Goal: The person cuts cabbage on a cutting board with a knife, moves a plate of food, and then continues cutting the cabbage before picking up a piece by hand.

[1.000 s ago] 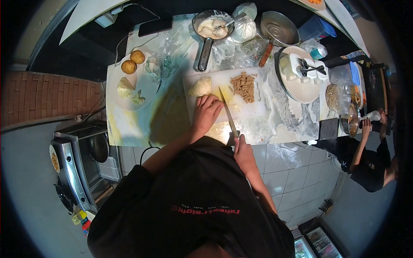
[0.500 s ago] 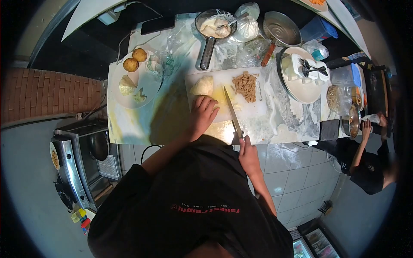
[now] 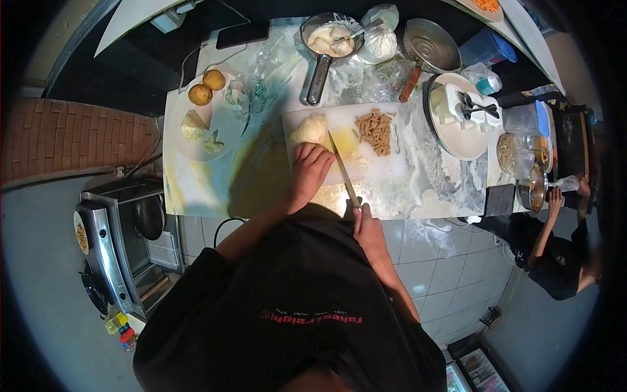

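Head view: the cutting board [image 3: 382,168] lies between the plate [image 3: 225,124] of round, brown-skinned items [image 3: 200,95] and the stacked plates [image 3: 459,144], with the pan [image 3: 319,78] beyond it. Brown strips [image 3: 375,132] take up the board's right side, across the blade from the pale vegetable piece [image 3: 309,129]. That piece sits just beyond the left hand [image 3: 311,173], whose bunched, bent fingers cover its near end; whether they pinch, I cannot tell. The right hand [image 3: 370,230] wraps the handle of the knife [image 3: 344,170]. Compared with half a second ago, the blade is closer to the piece
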Motion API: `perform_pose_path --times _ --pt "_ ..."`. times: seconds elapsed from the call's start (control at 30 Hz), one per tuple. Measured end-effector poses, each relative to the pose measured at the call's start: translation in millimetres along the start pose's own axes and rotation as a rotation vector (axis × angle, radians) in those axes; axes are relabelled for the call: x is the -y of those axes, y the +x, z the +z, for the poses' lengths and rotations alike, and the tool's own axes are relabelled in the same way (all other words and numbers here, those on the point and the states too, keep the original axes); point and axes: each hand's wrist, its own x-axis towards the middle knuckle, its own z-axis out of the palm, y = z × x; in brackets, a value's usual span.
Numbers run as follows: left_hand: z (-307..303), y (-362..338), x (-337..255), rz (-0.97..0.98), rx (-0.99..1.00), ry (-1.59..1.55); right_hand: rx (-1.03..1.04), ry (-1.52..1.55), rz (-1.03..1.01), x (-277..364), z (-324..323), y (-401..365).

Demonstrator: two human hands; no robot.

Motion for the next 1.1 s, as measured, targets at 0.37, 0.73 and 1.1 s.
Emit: perform_pose_path --times 0.37,0.73,1.1 --pt "-2.1 0.2 0.9 -0.006 -0.002 -0.003 -0.067 0.015 -0.048 -5.1 13.2 8.2" --pt "8.8 0.8 3.3 0.012 -0.022 -0.002 -0.073 0.084 -0.01 1.1 2.4 -4.4" --pt "9.6 2.0 3.5 0.018 -0.011 -0.004 -0.073 0.095 -0.023 -1.7 9.1 -2.1"
